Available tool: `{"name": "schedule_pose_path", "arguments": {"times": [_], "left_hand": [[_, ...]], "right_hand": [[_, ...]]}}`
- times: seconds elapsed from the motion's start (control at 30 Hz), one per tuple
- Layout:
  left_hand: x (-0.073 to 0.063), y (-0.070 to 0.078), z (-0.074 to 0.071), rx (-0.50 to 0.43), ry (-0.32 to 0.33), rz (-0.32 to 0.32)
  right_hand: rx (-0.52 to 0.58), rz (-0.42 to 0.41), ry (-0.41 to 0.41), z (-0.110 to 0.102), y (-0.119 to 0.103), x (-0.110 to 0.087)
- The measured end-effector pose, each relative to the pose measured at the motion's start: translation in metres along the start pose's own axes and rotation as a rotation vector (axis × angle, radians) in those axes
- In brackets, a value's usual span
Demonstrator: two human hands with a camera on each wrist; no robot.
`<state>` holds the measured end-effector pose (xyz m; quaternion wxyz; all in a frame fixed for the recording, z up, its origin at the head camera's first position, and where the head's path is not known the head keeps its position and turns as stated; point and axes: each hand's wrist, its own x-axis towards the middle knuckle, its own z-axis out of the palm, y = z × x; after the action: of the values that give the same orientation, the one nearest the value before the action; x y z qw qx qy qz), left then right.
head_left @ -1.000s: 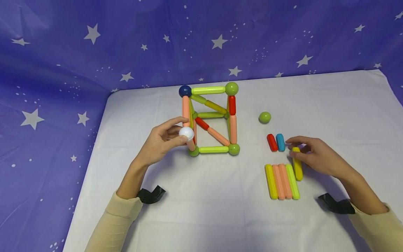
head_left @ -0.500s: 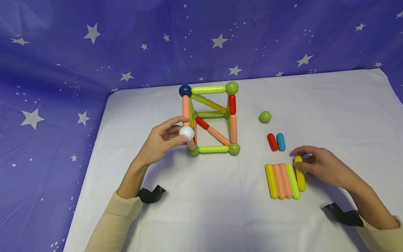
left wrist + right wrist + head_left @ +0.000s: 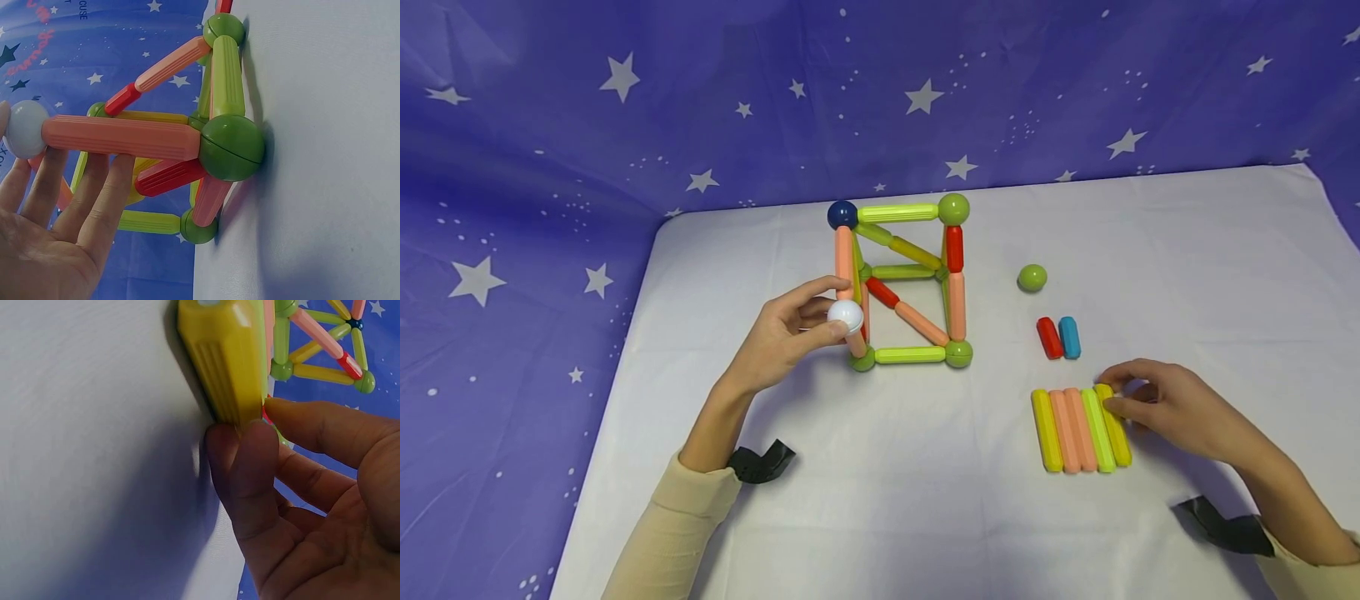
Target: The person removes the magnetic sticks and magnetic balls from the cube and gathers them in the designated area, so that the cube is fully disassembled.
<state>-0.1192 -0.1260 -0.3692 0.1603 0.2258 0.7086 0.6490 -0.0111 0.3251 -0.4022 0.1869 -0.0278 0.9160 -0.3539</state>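
Note:
My left hand holds a white ball between thumb and fingers, at the upper end of an upright salmon magnetic stick. That stick stands on a green corner ball of a box-shaped frame built from sticks and balls. In the left wrist view the fingers reach behind the salmon stick. My right hand pinches the far end of a yellow magnetic stick, which lies at the right end of a row, alongside a lime stick. Fingertips meet at its end in the right wrist view.
Two salmon sticks and another yellow stick complete the row. Beyond it lie a short red stick, a short blue stick and a loose green ball. A starry purple cloth rises behind the white table.
My right hand has drawn the yellow stick toward me and brought it flush against the row's right side. My left hand keeps its hold on the white ball, unmoved.

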Motion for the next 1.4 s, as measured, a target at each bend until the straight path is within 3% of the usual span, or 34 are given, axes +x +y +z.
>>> {"name": "schedule_pose_path", "arguments": {"times": [0.6, 0.83, 0.97, 1.13, 1.23, 1.4], "left_hand": [[0.000, 0.000, 0.000, 0.002, 0.003, -0.003], [0.000, 0.000, 0.000, -0.002, -0.002, -0.004], [0.000, 0.000, 0.000, 0.009, -0.001, -0.003], [0.000, 0.000, 0.001, 0.014, -0.004, 0.001], [0.000, 0.000, 0.001, 0.008, -0.009, 0.005], [0.000, -0.001, 0.001, 0.005, -0.008, 0.013]], "right_hand": [[0.018, 0.003, -0.024, 0.000, -0.001, 0.000], [-0.066, -0.028, 0.017, -0.006, -0.009, 0.002], [-0.101, -0.078, 0.076, -0.014, -0.025, 0.007], [-0.066, -0.183, 0.191, -0.016, -0.056, 0.021], [-0.032, -0.277, 0.247, -0.014, -0.076, 0.037], [0.020, -0.350, 0.291, -0.009, -0.110, 0.077]]}}
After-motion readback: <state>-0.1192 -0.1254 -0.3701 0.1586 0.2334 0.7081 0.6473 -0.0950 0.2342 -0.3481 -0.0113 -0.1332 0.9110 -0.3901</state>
